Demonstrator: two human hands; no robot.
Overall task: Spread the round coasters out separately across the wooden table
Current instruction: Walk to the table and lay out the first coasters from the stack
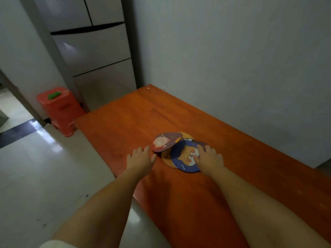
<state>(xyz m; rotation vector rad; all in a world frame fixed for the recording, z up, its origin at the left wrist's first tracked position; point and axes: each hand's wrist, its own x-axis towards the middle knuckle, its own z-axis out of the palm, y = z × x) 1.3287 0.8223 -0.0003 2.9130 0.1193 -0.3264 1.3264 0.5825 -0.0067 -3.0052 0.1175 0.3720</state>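
Three round coasters lie overlapping in the middle of the orange wooden table (125, 120). A dark purple coaster (166, 141) with a pale animal sits at the upper left. A blue coaster (184, 158) with an orange dog lies on top at the front. An orange coaster (165, 156) shows beneath both. My right hand (208, 158) rests flat on the blue coaster's right side, fingers spread. Palm down on the bare wood, my left hand (140, 158) sits just left of the pile, its fingers close to the purple coaster's edge.
A grey wall (232, 59) runs along the table's right and far sides. A red plastic stool (60, 110) with a green object on top stands on the tiled floor (44, 167) beyond the table's far left corner, beside a grey refrigerator (95, 51).
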